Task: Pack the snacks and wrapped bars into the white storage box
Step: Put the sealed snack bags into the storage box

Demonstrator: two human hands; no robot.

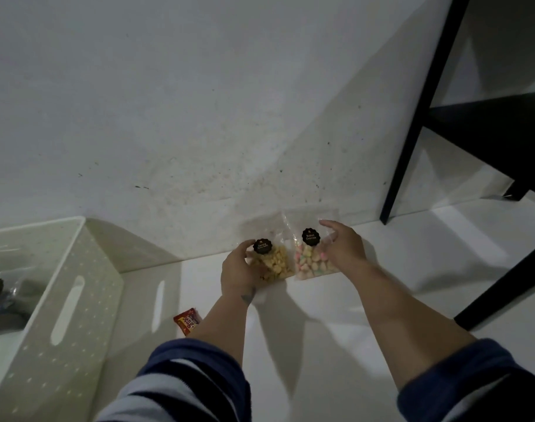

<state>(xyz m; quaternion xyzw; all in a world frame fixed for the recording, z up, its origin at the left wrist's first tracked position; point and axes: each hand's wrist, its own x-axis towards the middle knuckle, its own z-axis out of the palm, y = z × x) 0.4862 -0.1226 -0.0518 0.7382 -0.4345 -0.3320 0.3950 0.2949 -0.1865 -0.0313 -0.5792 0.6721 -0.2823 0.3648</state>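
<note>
Items as I read them from the head view.

Left hand (240, 271): fingers curled round the left side of a clear bag of yellow snacks (270, 263) with a black round label. I count this as a grip.

Right hand (342, 248): fingers spread and relaxed, resting against the right side of a clear bag of pastel snacks (310, 260), also black-labelled. No closed hold on it that I can see.

Both bags stand side by side, touching, at the far edge of the white surface (336, 324), against the wall.

White storage box (77, 287): at the left edge of the surface, perforated walls with slot handles. Some dark-labelled packets already lie inside; I cannot tell what they are.

Red wrapped bar (187, 323): flat on the surface between the box and my left forearm, partly hidden by it.

Black furniture frame (412, 132): far right corner, apart from the task.

Step in hand, as I judge it: taking up the two bags together. Next calls for the right hand to close on its bag, then a carry leftward over the near box wall. The red bar remains to pack.
</note>
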